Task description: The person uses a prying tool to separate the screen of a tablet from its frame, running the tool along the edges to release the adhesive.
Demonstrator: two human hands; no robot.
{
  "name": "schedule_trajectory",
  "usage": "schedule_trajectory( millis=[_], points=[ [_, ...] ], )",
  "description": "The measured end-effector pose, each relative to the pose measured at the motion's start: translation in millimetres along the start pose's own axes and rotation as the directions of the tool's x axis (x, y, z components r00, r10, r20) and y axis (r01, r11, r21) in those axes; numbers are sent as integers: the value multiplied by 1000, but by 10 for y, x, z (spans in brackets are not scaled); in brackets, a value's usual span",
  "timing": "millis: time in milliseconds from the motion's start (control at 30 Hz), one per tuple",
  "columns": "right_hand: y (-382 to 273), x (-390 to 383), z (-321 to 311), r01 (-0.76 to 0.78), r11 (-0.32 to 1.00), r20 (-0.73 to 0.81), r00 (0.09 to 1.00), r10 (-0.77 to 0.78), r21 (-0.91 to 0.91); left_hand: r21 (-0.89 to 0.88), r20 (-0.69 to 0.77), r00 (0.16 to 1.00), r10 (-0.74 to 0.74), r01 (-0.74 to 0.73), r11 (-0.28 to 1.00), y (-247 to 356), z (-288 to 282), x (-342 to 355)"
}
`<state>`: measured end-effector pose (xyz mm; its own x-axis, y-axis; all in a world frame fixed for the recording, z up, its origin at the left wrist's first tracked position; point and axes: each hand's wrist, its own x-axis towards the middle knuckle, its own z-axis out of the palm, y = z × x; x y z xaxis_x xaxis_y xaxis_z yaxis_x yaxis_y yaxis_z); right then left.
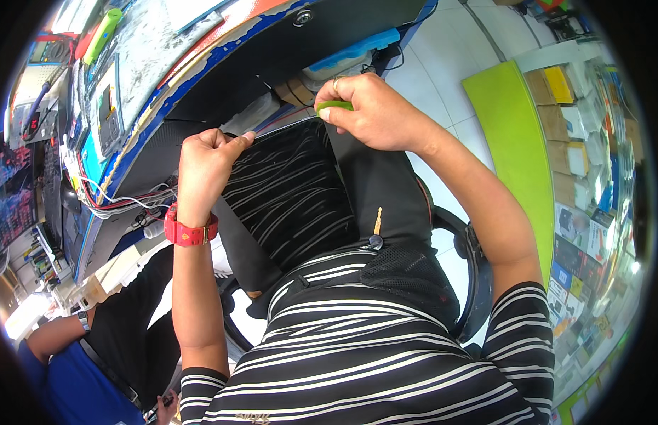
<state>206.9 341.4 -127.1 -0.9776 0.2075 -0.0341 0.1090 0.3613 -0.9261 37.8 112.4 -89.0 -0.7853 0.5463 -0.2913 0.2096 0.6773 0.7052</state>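
A glossy black panel [290, 188] rests on my lap, mirroring the stripes of my shirt. At its far left corner my left hand [207, 159] is closed, thumb against curled fingers; what the pinch holds is hidden. Above the far right corner my right hand [368, 113] grips a small bright-green piece [336, 105] between thumb and fingers. Only part of that piece shows, so its kind is unclear. A thin line runs between the two hands along the panel's far edge; I cannot tell whether it is a thread or the edge itself.
A cluttered workbench [155, 57] with a green-handled tool [102, 35] stands ahead left, cables [130, 205] hanging below. A blue-lidded container [353, 53] sits underneath. Right stands a green-edged display case [509, 120] with boxes. Another person in a blue shirt [74, 386] is at lower left.
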Motion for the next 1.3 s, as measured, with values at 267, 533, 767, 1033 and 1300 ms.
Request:
schedule_trajectory(
  millis=[267, 533, 767, 1033, 1300],
  points=[
    [-37, -91, 39, -128, 982, -3, 992, 130, 140, -9, 6, 999, 37, -37, 999, -81, 13, 23],
    [59, -190, 173, -110, 981, -97, 987, 126, 157, -43, 21, 999, 36, -35, 998, -88, 23, 17],
    [-46, -212, 155, -2, 994, -188, 982, -18, -108, -59, 39, 999, 32, -29, 998, -86, 37, 17],
    [-93, -216, 140, -32, 999, -131, 991, 31, -4, 50, 95, 995, 19, -24, 998, 151, -143, -126],
    [-488, -539, 170, 184, 982, -183, 968, -174, 41, -110, 110, 956, 271, -259, 960, 262, -395, -649]
  ],
)
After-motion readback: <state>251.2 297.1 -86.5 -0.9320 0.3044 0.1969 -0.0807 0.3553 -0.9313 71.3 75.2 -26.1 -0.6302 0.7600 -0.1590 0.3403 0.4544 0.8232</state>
